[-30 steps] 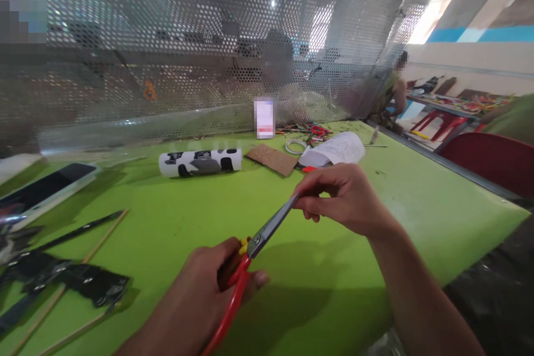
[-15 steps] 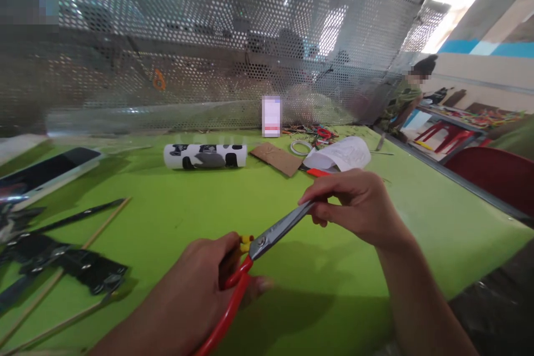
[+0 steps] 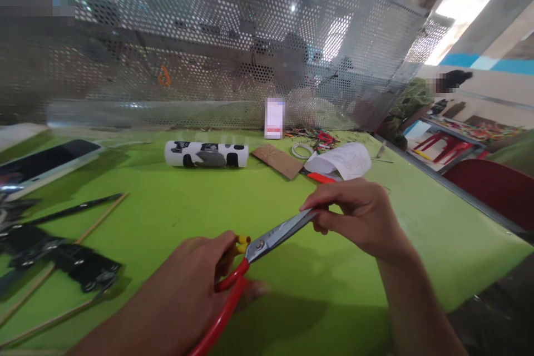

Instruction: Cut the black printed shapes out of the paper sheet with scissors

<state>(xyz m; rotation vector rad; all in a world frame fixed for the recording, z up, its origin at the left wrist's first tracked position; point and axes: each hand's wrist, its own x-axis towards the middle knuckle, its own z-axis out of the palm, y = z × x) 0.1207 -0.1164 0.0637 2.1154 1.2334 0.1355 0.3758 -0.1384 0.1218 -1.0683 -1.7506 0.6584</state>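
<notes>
Our left hand [image 3: 187, 289] is closed round the red handles of the scissors [image 3: 273, 235], and our right hand [image 3: 359, 211] pinches the blade tip between thumb and fingers, so we hold the tool at both ends above the green tabletop [image 3: 417, 222], near its front edge. Its long axis runs from the left hand, nearer us, up and rightward to the right hand. Toward the far edge lie a cow-patterned tube [image 3: 206, 154], a cardboard piece [image 3: 277, 159] and a curled paper sheet [image 3: 344, 159].

I am lowering my right hand [image 3: 359, 214] with the blade tips, so the scissors [image 3: 276, 233] are tilting flatter; my left hand [image 3: 187, 295] is sinking slightly.
</notes>
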